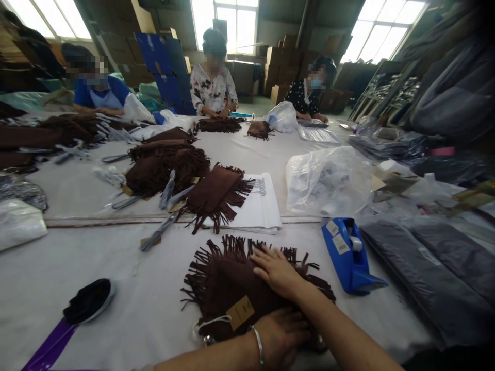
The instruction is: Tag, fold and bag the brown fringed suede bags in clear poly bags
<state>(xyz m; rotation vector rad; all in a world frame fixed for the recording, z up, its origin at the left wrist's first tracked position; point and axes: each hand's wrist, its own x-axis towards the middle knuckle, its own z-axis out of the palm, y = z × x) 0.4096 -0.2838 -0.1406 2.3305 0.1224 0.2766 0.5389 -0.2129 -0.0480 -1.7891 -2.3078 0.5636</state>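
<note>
A dark brown fringed bag (228,283) lies flat on the table right in front of me. A tan paper tag (240,313) on a white cord rests on its face, with a small shiny metal piece near the lower edge. My right hand (276,270) lies on the upper part of the bag, fingers stretched toward the fringe. Lower down, my left hand (280,332), with a silver bangle at the wrist, presses flat on the bag's near side. Neither hand grips anything. Beyond them, another fringed brown bag (214,188) lies partly over white sheets (266,203).
A blue tape dispenser (344,257) stands to the right, beside grey packed fabric (429,268). At left lies a purple-handled brush (87,304). A plastic bag (328,180) and a brown bag pile (166,165) sit farther back. Several people work across the table.
</note>
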